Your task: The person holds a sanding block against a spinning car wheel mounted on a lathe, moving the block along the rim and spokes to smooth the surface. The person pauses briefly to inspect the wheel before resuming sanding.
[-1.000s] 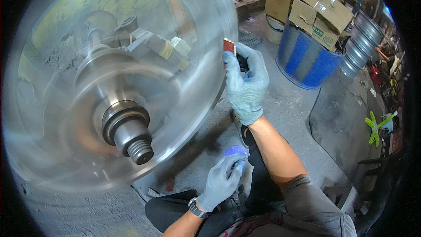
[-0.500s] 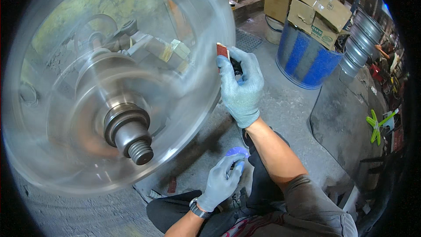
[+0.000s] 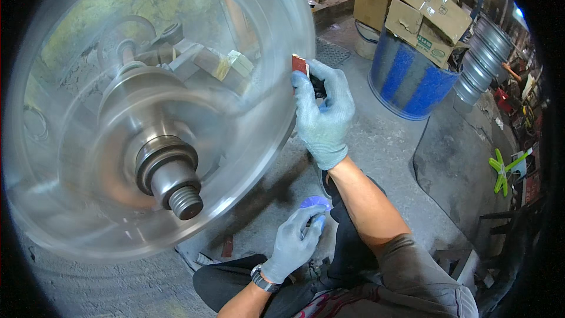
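A large metal wheel (image 3: 281, 121), blurred by spin, fills the left side around a steel spindle with a threaded end (image 3: 186, 202). My gloved right hand (image 3: 326, 115) pinches a reddish-brown piece of sandpaper (image 3: 299, 66) at the wheel's right edge. Something black (image 3: 318, 86) shows under its fingers. Lower down, my gloved left hand (image 3: 291, 244) rests over my lap with fingers curled together. Whether anything sits in them is hidden. A purple disc (image 3: 315, 202) lies just beyond its fingertips; I cannot tell if they touch it.
A blue striped drum (image 3: 406, 82) holding cardboard boxes (image 3: 432, 6) stands at the upper right, beside stacked silver rims (image 3: 484, 53). Another brown-red scrap (image 3: 228, 247) lies on the floor near my knee. A green star-shaped base (image 3: 501, 171) is at far right.
The wheel goes on spinning. Both hands keep nearly the same places and grips; the view has shifted very slightly.
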### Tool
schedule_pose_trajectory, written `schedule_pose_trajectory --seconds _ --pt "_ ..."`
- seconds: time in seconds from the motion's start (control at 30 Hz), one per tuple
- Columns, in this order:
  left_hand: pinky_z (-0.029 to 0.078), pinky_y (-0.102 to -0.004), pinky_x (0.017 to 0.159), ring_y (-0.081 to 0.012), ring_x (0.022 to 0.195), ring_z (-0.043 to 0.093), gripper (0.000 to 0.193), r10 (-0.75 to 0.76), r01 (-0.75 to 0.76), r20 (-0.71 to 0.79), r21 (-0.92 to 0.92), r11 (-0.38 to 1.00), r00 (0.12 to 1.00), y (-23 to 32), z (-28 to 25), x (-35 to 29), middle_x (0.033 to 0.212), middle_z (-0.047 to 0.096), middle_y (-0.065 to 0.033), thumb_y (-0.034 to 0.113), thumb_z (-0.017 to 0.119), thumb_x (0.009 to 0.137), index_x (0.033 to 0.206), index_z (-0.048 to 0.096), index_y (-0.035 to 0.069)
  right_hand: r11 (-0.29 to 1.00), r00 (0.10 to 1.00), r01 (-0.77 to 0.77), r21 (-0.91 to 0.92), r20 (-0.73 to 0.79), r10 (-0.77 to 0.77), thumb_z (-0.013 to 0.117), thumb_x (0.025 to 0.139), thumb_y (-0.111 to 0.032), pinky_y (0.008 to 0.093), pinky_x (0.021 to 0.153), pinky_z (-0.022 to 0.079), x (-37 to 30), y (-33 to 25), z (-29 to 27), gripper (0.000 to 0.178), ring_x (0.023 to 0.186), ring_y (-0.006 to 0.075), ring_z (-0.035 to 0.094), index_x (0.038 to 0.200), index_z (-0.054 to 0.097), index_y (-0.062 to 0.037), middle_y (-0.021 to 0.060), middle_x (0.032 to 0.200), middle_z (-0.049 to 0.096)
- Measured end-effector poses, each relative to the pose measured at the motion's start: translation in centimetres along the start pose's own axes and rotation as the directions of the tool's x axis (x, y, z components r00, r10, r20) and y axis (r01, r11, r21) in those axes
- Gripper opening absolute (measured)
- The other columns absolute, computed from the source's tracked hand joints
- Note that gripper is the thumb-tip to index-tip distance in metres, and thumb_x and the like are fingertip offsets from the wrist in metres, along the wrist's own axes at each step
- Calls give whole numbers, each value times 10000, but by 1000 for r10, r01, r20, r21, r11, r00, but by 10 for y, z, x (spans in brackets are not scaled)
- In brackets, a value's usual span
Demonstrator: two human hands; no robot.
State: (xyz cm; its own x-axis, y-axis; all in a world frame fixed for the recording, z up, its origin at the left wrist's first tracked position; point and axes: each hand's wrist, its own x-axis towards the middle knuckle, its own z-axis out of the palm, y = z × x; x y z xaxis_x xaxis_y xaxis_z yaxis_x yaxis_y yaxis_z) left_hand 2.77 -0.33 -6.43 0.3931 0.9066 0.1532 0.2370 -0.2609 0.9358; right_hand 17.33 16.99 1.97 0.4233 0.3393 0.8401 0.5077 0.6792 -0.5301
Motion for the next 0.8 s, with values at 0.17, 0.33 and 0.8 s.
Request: schedule_pose_trajectory --seconds 0.17,0.33,0.8 --pt "574 -392 994 -311 1113 759 257 -13 13 0 -13 1000 1000 1 -1 0 1212 767 -211 89 665 1031 1252 739 -19 1000 1000 -19 -10 -8 19 803 997 -112 332 681 515 0 1 0 222 758 172 618 1193 755 -22 83 919 655" --pt "569 -387 998 -311 1117 758 263 -17 17 11 -16 1000 1000 0 -1 0 1214 766 -212 95 667 1030 1256 738 -19 996 996 -89 25 7 89 803 996 -111 326 699 529 2 0 -2 223 769 172 631 1192 751 -17 83 927 660" --pt "571 -398 1003 -317 1132 755 260 -25 25 18 -24 999 1000 1 0 -1 1223 767 -212 90 668 1037 1263 735 -21 995 995 -94 30 -8 95 792 1001 -97 319 714 536 4 3 -4 212 783 161 639 1194 755 -17 81 956 676"
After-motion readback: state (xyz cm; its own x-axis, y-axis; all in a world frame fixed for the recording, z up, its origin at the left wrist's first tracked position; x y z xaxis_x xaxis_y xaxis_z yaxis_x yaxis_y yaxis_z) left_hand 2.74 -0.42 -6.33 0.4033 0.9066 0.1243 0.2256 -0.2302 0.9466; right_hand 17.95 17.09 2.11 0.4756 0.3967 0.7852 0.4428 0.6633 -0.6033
